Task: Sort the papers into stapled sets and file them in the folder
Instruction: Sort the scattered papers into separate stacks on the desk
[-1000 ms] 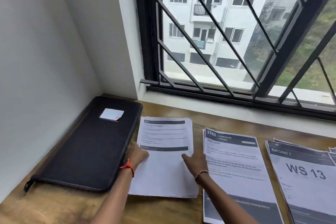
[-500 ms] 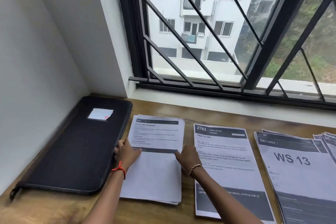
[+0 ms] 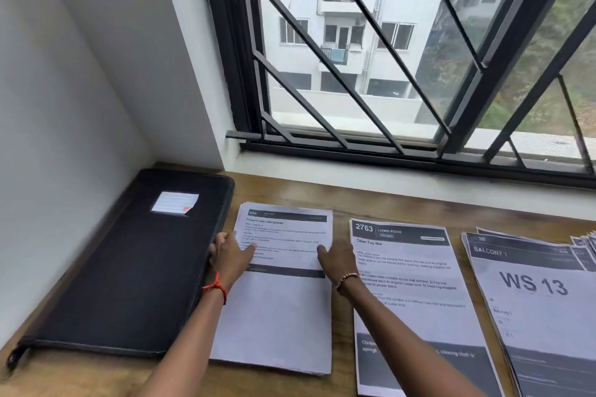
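My left hand (image 3: pixel 230 255) grips the left edge of the stack of papers (image 3: pixel 283 309), thumb on the top sheet and fingers curled down beside the closed black folder (image 3: pixel 129 267). My right hand (image 3: pixel 337 259) rests straight fingers on the stack's right edge. Right of it, two more piles (image 3: pixel 416 267) lie on the wooden desk (image 3: pixel 403 203), below the barred window (image 3: pixel 387 58).

Two hands on the leftmost paper stack (image 3: pixel 280 316)
The left hand (image 3: pixel 230 255) grips the stack's left edge beside the black zip folder (image 3: pixel 129 267), thumb on top; the right hand (image 3: pixel 337 259) presses flat on its right side. Stacks headed "2763" (image 3: pixel 409 267) and "WS 13" (image 3: pixel 532 300) lie to the right on the wooden desk (image 3: pixel 371 206)
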